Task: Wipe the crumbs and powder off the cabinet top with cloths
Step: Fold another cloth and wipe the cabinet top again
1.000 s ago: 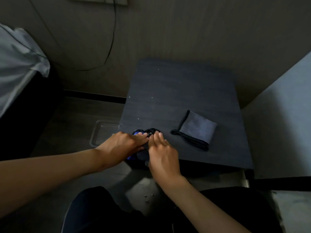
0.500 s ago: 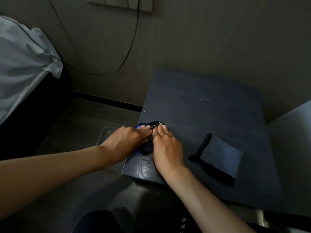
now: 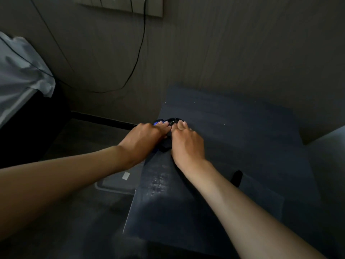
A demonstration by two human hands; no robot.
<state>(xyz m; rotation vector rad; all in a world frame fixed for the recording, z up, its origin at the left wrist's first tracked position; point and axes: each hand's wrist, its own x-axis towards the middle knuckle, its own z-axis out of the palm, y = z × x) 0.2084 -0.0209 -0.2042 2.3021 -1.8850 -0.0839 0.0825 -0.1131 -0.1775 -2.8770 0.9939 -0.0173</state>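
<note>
A dark cabinet top [image 3: 233, 131] fills the right half of the head view. My left hand [image 3: 143, 138] and my right hand [image 3: 186, 144] lie side by side, pressed flat on a bunched dark cloth with blue patches [image 3: 166, 144] at the cabinet's left edge. Behind the hands a smear of white powder [image 3: 158, 182] streaks the top. A few pale crumbs [image 3: 195, 103] dot the far part. A folded grey cloth [image 3: 261, 195] lies near my right forearm, partly hidden by it.
A clear plastic tray [image 3: 115, 182] sits on the floor left of the cabinet. A bed with pale sheets [image 3: 18, 75] is at far left. A wall socket strip [image 3: 130, 6] and a black cable [image 3: 134, 62] hang on the wall behind. A pale surface [image 3: 328, 146] borders the right.
Both hands have pushed the dark cloth away from me along the cabinet's left edge, leaving a powder streak behind. The view has tilted, so the folded cloth now sits lower right.
</note>
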